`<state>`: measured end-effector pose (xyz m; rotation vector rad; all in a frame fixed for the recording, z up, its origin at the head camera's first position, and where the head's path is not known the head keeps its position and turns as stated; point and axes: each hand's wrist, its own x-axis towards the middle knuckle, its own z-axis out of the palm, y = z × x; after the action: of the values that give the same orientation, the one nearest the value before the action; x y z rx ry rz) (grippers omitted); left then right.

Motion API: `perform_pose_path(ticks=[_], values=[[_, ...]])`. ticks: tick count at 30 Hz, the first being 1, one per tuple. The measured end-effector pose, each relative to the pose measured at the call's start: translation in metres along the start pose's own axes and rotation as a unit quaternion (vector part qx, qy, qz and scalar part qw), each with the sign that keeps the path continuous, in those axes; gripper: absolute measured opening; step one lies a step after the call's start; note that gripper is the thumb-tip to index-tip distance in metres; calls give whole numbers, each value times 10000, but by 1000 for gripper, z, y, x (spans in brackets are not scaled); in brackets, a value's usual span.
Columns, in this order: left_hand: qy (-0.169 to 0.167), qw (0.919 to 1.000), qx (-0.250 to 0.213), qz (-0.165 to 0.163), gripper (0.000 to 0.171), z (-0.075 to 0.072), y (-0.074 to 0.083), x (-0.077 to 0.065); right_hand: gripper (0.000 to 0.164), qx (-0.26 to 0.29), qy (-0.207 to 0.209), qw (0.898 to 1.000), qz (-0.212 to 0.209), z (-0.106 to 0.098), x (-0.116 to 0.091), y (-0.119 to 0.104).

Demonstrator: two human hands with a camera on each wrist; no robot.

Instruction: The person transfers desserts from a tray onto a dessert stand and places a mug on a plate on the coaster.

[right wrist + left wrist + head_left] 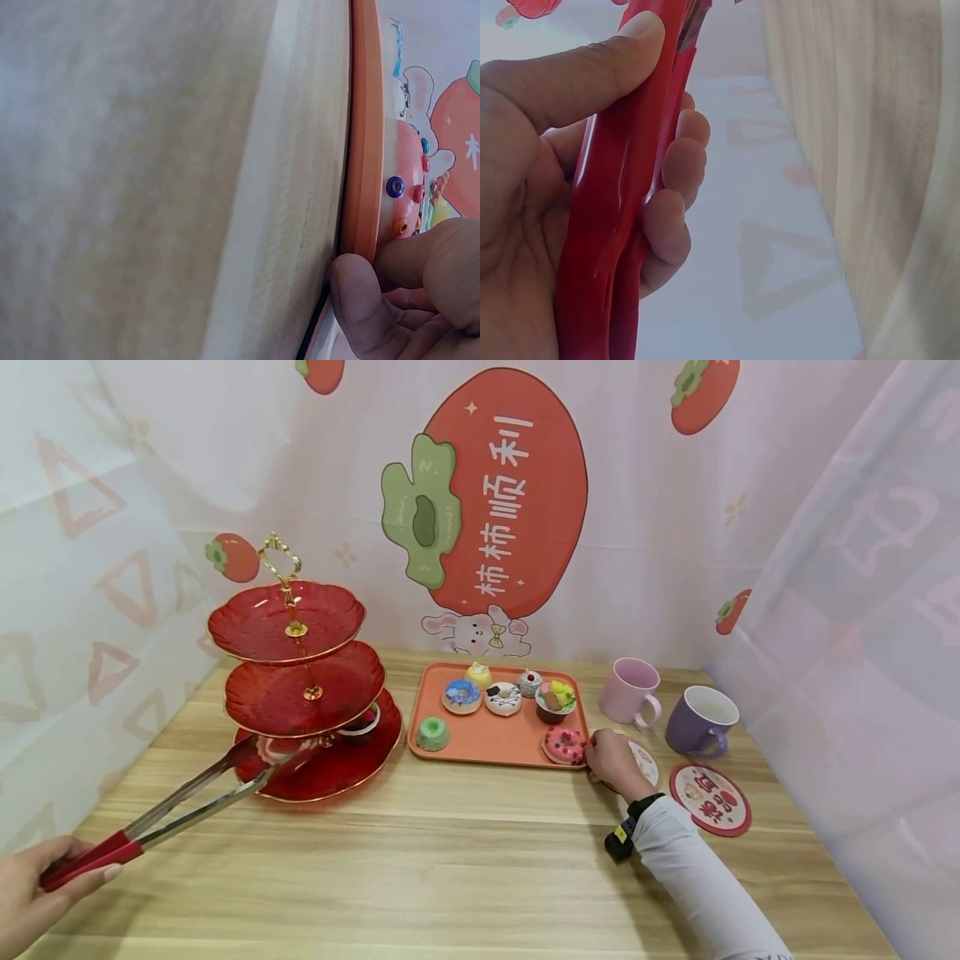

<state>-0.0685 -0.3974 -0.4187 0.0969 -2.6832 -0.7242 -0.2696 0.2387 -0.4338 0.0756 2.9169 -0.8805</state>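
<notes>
My left hand (pixel 52 885) holds a pair of tongs (pixel 622 172) by the red handles, the thumb along one side and the fingers curled round the other. The metal tips reach over the bottom plate of a red three-tier stand (pixel 322 785), at a pinkish-white pastry (pixel 276 748); whether they touch it is unclear. A dark-cupped cupcake (pixel 360 727) sits on that same plate. My right hand (pixel 617 758) pinches the near right corner of an orange tray (pixel 364 135) between thumb and finger. Right by the fingers lies a pink doughnut (pixel 564 745).
Also on the tray are a blue doughnut (pixel 461 696), a white doughnut (pixel 503 698), a green cake (pixel 432 734) and several other sweets. Right of it stand a pink mug (pixel 628 689) and a purple mug (pixel 699 721), with a round coaster (pixel 710 799) in front.
</notes>
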Motion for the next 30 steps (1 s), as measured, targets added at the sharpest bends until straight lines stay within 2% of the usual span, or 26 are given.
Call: perform_pose_path(ticks=[6,12,16,27,30], values=[[-39,10000,12,38,25,1,0,1,14,-17,39,10000,-89,1,0,0],[-138,9996,4,-232,33,0,2,2,13,-6,3,10000,-58,1,0,0],[-195,9994,53,-297,35,-1,4,2,13,12,9,10000,-66,1,0,1],[-164,9995,34,-281,34,-3,6,1,14,-55,36,9998,-169,0,0,1],[-44,9997,-59,-215,33,-3,5,0,14,-98,87,9997,-229,0,-1,1]])
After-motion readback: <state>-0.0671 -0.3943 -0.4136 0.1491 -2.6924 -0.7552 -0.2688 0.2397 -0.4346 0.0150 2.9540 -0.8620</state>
